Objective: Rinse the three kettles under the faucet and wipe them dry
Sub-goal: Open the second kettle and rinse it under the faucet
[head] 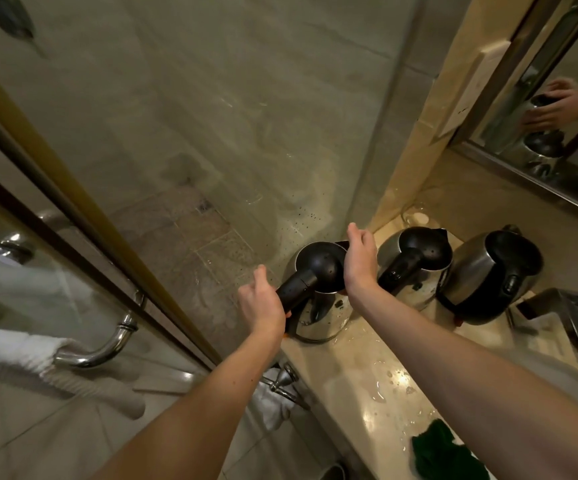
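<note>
Forearms reach in from the near edge over a glossy, cream stone counter (367,375) dotted with water. Near right on it lies a crumpled green cloth (447,452), soft and dark, with neither hand on it.

Further in, the left hand (263,303) has its fingers wrapped round the thick black plastic handle (294,285) of the left kettle (322,317), a rounded, mirror-bright steel pot standing at the counter's left end. The right hand (360,261) rests against the kettle's right side by the spout, thumb raised. Its fingers are hidden, so I cannot tell whether they curl or lie flat.

Right of it stand the middle kettle (415,268) and the right kettle (488,278), the same shape, both with black lids. Drops bead on the handles.

An angular chrome faucet (564,317) sits at far right, past all three kettles.

This looks like the handling of one wet kettle between rinsing and drying. Next, probably, steady it and fetch the cloth.
</note>
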